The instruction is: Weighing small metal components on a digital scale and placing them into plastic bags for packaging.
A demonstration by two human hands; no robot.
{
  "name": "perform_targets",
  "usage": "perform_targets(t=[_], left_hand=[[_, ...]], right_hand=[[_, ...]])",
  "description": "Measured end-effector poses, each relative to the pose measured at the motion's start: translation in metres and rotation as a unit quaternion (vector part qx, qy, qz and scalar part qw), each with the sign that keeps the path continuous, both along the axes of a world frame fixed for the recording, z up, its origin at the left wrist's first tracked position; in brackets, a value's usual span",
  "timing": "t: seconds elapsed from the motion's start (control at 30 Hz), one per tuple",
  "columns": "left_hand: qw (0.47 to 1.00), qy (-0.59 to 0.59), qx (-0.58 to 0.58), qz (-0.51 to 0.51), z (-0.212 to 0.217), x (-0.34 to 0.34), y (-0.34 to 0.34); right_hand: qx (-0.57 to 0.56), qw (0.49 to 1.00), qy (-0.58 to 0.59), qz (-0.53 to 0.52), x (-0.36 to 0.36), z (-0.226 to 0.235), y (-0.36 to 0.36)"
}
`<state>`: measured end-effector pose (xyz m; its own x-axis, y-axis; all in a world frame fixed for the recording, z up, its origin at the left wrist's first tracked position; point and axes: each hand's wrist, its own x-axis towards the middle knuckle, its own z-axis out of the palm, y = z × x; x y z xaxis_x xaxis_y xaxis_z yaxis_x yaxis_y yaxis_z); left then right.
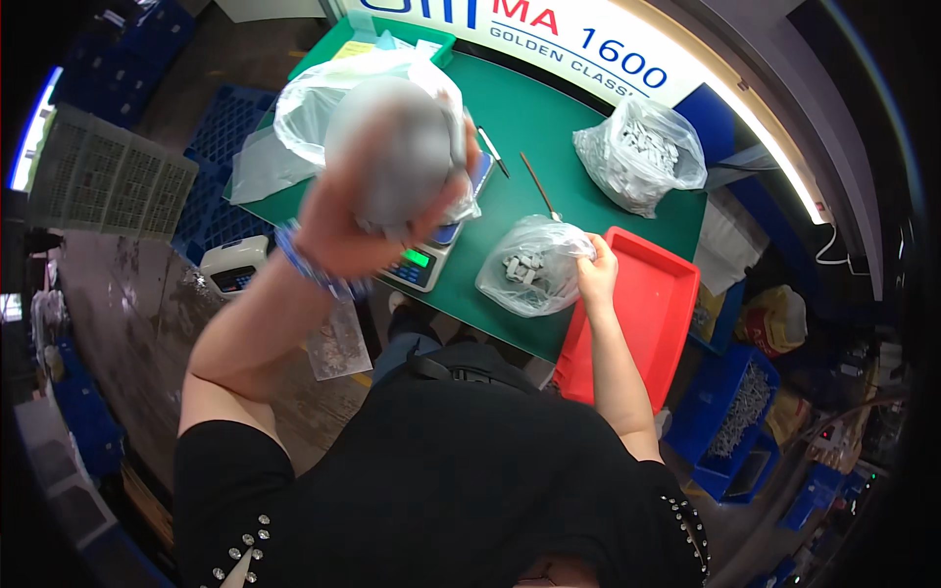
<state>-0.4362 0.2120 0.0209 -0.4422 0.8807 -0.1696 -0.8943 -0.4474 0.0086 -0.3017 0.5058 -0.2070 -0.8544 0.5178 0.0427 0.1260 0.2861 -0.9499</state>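
My left hand (338,220) is raised high over the left part of the table, with its fingers wrapped round a rounded grey bundle (397,157). Motion blurs the bundle; it may be a filled plastic bag, but I cannot tell. Under that hand, a scale (420,272) with a lit green display is mostly hidden. A large clear plastic bag (299,108) stands open behind the bundle. To the right, my right hand (598,274) pinches the rim of a smaller clear plastic bag (529,294), which rests on the table with several small grey pieces inside.
An open bag of light grey pieces (647,147) stands at the back right of the green table (520,108). A red tray (637,333) lies under my right forearm. A pen (493,152) and a thin brown stick (535,178) lie mid-table. A green tray (446,49) is at the back left.
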Motion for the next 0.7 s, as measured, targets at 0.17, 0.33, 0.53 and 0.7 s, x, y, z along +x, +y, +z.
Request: perform_targets(t=[0.17, 0.33, 0.53, 0.7], left_hand=[[0.950, 0.230, -0.193, 0.085, 0.030, -0.079, -0.020], [0.805, 0.425, -0.413, 0.018, 0.019, -0.097, -0.023], [0.426, 0.749, -0.505, -0.043, 0.047, -0.076, -0.017], [0.587, 0.778, -0.225, -0.005, -0.001, 0.015, 0.000]], right_hand=[[-0.027, 1.000, 0.016, -0.005, -0.003, -0.002, -0.004], [-0.074, 0.997, 0.019, -0.001, -0.002, 0.003, -0.006], [-0.051, 0.998, 0.022, 0.025, 0.001, 0.013, -0.006], [0.265, 0.958, 0.067, 0.082, 0.001, 0.032, -0.007]])
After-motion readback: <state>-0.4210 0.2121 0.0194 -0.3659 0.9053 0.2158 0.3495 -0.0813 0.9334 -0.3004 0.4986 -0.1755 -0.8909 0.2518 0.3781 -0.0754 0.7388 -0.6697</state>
